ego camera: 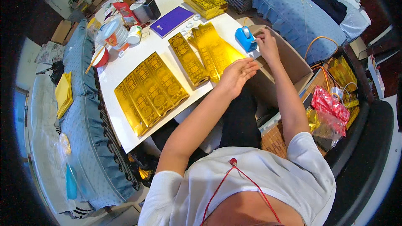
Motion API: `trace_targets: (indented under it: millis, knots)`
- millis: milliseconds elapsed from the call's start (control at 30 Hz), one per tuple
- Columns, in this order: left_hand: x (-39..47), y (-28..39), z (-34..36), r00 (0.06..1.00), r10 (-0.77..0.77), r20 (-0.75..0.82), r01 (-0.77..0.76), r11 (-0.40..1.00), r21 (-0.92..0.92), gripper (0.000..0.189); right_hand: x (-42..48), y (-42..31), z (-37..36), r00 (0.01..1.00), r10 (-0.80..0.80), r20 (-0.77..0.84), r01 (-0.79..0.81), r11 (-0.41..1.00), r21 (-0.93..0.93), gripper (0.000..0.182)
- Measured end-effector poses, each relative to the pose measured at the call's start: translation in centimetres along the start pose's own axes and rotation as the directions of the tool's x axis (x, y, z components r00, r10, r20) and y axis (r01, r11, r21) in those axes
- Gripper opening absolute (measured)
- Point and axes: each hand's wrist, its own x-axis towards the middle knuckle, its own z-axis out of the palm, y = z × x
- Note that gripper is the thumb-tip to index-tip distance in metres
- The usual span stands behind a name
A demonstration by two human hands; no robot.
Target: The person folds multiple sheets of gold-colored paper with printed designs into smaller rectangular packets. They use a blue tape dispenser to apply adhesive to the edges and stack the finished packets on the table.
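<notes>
My right hand point(268, 45) reaches the front end of a blue tape dispenser point(246, 39) at the table's right edge. Its thumb and finger pinch at the tape end, though the tape itself is hard to make out. Fingers straight, my left hand point(237, 77) is held just beside a gold foil sheet point(216, 50) printed with dark patterns; whether it touches the foil is unclear. Left of that sheet lies one narrow gold-wrapped block point(188, 59). A row of several similar gold blocks point(151, 89) sits side by side near the table's front edge.
An open cardboard box point(290, 59) stands against the table's right side. Farther back are a purple notebook point(172, 21), white tape rolls point(190, 25) and a gold stack point(205, 2). Tubs point(114, 34) and a red bowl point(100, 57) crowd the left. An orange cable point(320, 38) runs at right.
</notes>
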Motion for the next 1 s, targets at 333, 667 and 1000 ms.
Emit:
trace_targets:
  millis: [333,667,1000]
  knots:
    - [15.1,-2.8,-0.5,0.903,-0.218,-0.370,0.157,0.969,-0.190,0.034,3.1,3.8,1.9,0.946,0.128,0.298,-0.211,0.940,0.267,0.055]
    - [17.6,-2.3,-1.3,0.848,-0.270,-0.456,0.062,0.905,-0.421,0.041,1.7,1.4,-0.8,0.908,0.288,0.304,-0.387,0.853,0.351,0.047]
    - [16.9,-3.8,0.3,0.859,-0.100,-0.503,-0.022,0.972,-0.232,0.041,-16.5,1.4,-13.3,0.837,0.404,0.369,-0.546,0.658,0.518,0.043]
